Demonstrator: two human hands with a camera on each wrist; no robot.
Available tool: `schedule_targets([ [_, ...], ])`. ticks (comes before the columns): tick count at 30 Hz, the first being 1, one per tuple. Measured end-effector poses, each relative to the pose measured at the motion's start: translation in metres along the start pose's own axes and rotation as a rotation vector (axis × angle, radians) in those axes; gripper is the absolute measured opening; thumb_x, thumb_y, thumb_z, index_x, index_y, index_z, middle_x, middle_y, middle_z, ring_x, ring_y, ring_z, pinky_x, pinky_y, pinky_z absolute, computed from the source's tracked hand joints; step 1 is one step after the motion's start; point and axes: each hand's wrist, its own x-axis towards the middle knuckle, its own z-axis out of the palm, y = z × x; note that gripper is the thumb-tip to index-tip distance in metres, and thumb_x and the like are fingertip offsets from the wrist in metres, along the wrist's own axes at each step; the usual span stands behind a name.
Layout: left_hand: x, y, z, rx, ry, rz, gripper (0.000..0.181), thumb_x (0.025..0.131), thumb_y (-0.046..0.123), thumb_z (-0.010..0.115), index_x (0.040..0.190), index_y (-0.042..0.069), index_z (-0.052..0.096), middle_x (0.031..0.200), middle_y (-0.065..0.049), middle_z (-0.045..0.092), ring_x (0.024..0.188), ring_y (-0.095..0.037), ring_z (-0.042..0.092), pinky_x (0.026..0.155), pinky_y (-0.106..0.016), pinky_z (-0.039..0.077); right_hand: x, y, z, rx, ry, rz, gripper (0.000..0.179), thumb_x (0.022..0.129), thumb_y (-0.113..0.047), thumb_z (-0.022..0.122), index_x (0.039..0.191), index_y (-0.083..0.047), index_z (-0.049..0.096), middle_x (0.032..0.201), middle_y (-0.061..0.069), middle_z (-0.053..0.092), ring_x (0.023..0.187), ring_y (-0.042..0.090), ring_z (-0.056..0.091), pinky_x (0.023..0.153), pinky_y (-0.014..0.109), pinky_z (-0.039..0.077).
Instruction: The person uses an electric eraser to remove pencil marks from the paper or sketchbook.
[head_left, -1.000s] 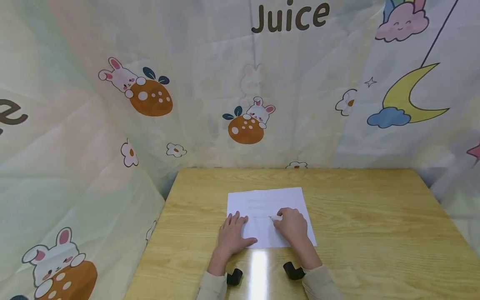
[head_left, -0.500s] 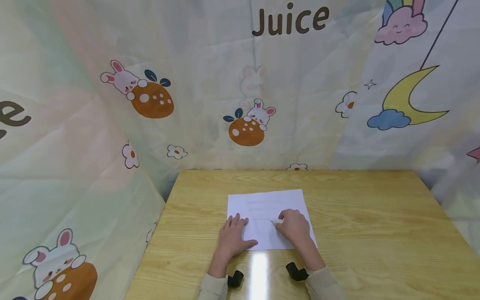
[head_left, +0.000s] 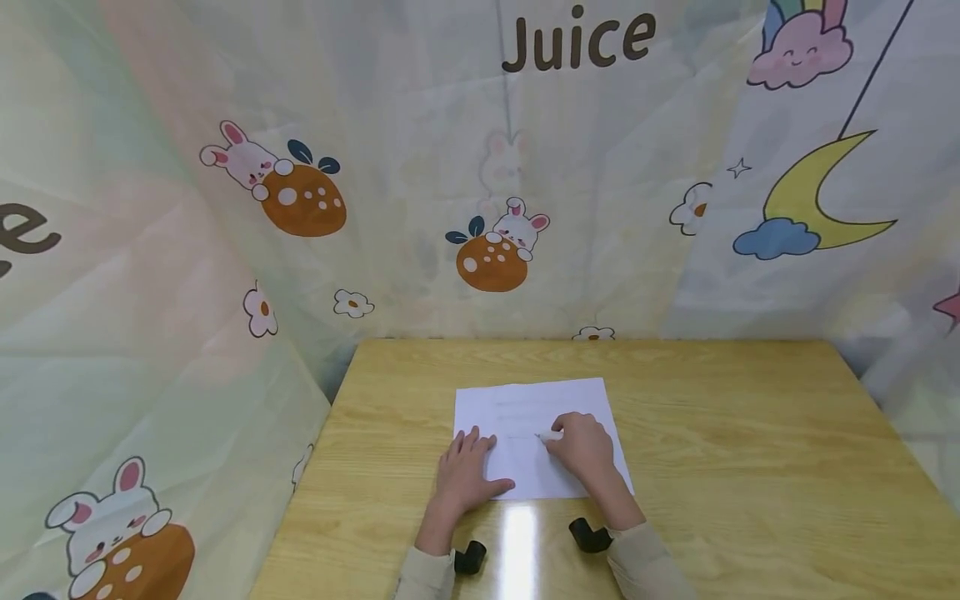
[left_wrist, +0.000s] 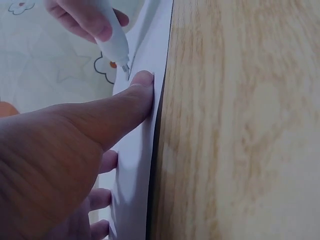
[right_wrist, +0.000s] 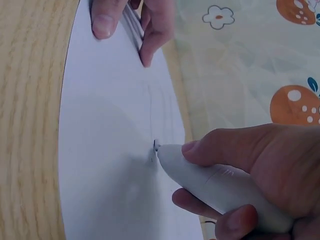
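A sheet of white paper lies on the wooden table, with several faint parallel lines across it. My left hand rests on its left part, fingers spread and thumb near the front edge. In my right hand is a thick white pen-shaped tool with a narrow metal tip, pinched between thumb and fingers. The right wrist view shows that tip at the paper beside a short dark mark. From the left wrist, the tool appears tilted, tip down, just beyond my left thumb.
The wooden table extends around the paper, widest on the right. A printed cloth hangs behind it and along the left side. Black curved pieces sit by both wrists, below the beige sleeves.
The right hand with the white tool shifts slightly down and right, then back up and left along the lowest line. My left hand stays in place on the paper.
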Motion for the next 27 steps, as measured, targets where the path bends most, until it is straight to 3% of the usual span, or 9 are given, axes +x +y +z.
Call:
schedule_targets([
  [9,0.002,0.002,0.001,0.006,-0.003,-0.012,0.082,0.076,0.06,0.073,0.14,0.014,0.052,0.152,-0.017,0.033,0.14,-0.042,0.024,0.104,-0.061,0.029,0.002,0.004,0.001,-0.004,0.004,-0.005,0.021,0.077,-0.026,0.08,0.092,-0.011,0.078,0.09,0.008,0.072,0.071,0.024,0.066,0.049,0.036,0.05],
  [14,0.0,0.002,0.008,-0.001,-0.014,-0.009,0.082,0.076,0.061,0.073,0.141,0.015,0.051,0.153,-0.017,0.033,0.14,-0.042,0.024,0.104,-0.062,0.029,-0.003,0.008,0.002,-0.017,-0.005,0.021,0.021,0.077,-0.025,0.08,0.091,-0.011,0.078,0.089,0.008,0.072,0.067,0.022,0.064,0.047,0.036,0.049],
  [19,-0.004,0.002,0.012,-0.014,-0.045,-0.021,0.082,0.076,0.061,0.073,0.14,0.014,0.052,0.153,-0.018,0.032,0.14,-0.042,0.024,0.104,-0.062,0.029,-0.007,0.009,0.006,-0.022,-0.009,-0.01,0.02,0.077,-0.022,0.078,0.092,-0.009,0.077,0.088,0.01,0.072,0.063,0.022,0.063,0.045,0.036,0.048],
  [27,-0.002,0.002,0.005,0.018,-0.003,-0.007,0.082,0.076,0.062,0.072,0.14,0.014,0.052,0.152,-0.017,0.034,0.139,-0.042,0.026,0.103,-0.062,0.031,-0.004,0.004,0.003,-0.025,0.011,-0.018,0.02,0.076,-0.022,0.078,0.093,-0.01,0.077,0.088,0.009,0.072,0.065,0.023,0.064,0.046,0.037,0.049],
])
